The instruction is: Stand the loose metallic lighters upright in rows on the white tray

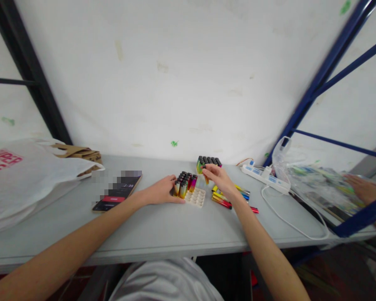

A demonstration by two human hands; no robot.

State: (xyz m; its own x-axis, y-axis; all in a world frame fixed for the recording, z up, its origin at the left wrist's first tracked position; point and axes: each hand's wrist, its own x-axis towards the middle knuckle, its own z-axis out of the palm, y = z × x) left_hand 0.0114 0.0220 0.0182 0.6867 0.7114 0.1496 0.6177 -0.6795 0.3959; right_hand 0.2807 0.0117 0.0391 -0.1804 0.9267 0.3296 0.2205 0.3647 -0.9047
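My left hand [163, 191] grips the left end of a white tray [199, 198] with round sockets, thumb along its front edge. Upright lighters [182, 184] with black tops and shiny coloured bodies fill the tray's left part, while the sockets on its right show bare. Above and behind those sockets, my right hand [218, 177] pinches one orange-gold lighter [206, 179] between its fingertips. Just beyond stands a second block of upright lighters [203, 161], partly covered by that hand. Several loose lighters [222, 201], yellow, red and blue, lie on the table under my right wrist.
On the grey table [163, 230], a phone [119, 194], partly pixelated, lies left of my hand. A white plastic bag [34, 179] and cardboard pieces [81, 154] lie far left. A power strip [266, 179] with a white cable is right. Another person's hand [363, 188] shows beyond the blue frame [319, 85].
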